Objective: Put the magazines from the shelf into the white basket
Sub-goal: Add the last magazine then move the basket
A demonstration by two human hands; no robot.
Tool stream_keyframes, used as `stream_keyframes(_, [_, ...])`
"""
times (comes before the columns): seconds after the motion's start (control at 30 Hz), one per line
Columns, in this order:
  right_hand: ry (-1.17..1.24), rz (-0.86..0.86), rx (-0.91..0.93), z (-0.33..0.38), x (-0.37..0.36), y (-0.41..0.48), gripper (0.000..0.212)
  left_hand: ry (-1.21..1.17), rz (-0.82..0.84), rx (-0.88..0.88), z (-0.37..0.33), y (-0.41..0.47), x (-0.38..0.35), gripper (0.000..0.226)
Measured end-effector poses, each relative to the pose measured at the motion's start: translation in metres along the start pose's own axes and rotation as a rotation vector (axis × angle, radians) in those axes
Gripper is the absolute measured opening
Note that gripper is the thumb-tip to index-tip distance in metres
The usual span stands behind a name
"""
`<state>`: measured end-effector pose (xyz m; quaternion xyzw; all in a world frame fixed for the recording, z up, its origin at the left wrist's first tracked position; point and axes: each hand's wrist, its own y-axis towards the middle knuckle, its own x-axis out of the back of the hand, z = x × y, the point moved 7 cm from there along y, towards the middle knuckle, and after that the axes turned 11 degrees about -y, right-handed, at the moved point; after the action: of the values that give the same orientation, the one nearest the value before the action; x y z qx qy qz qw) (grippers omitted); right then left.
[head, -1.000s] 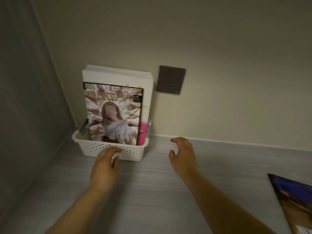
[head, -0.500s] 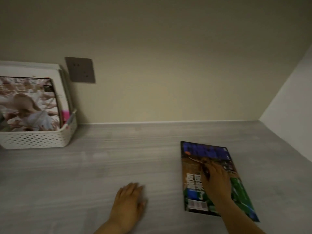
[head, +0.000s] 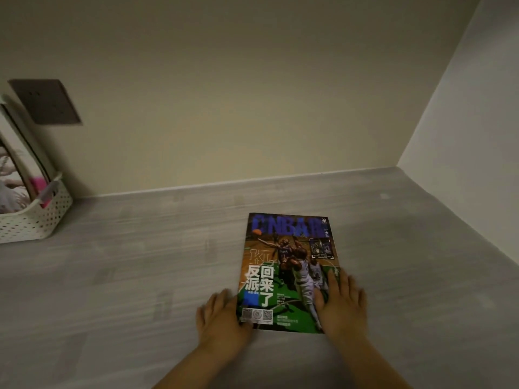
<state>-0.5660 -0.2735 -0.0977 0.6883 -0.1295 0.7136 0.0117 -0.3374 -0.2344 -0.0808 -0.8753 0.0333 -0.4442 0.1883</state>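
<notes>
Magazine point(head: 289, 272) flat near shelf point(head: 140, 276) front edge: left hand point(head: 222, 318) touching its left edge, right hand point(head: 341, 304) flat on cover, neither clenched. Best lifted by both side edges, carried upright to white basket point(head: 36, 217) at left.

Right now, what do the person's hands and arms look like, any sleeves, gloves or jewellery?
Both are bare. The left hand and right hand wear no gloves, and no rings, watch or bracelet show. The forearms run bare to the bottom edge of the picture, with no sleeve or cuff in sight. Nails look short and unpainted, though the dim light blurs fine detail.
</notes>
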Motion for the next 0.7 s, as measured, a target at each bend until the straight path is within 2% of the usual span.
stream_keyframes(0.07, [0.000,-0.007,0.012,-0.001,-0.001,0.001,0.062,-0.079,-0.031,0.018,-0.003,0.003,0.006,0.049])
stream_keyframes(0.17, [0.019,-0.015,0.027,-0.003,-0.001,0.001,0.062,-0.500,-0.099,0.045,-0.011,0.002,0.017,0.030])
stream_keyframes(0.3, [0.025,-0.022,0.038,-0.003,0.000,-0.001,0.061,-0.858,-0.008,0.193,-0.013,0.006,0.010,0.034])
stream_keyframes(0.43, [0.039,-0.018,0.052,-0.002,0.002,-0.002,0.060,-0.901,0.086,0.228,-0.016,0.006,0.003,0.036])
stream_keyframes(0.6, [0.137,-0.041,0.038,-0.007,0.007,-0.001,0.062,-0.913,0.058,0.137,-0.022,0.001,0.005,0.029])
stream_keyframes(0.7, [0.306,-0.085,0.051,-0.006,0.018,0.000,0.060,-0.939,0.070,0.055,-0.025,-0.003,0.010,0.033])
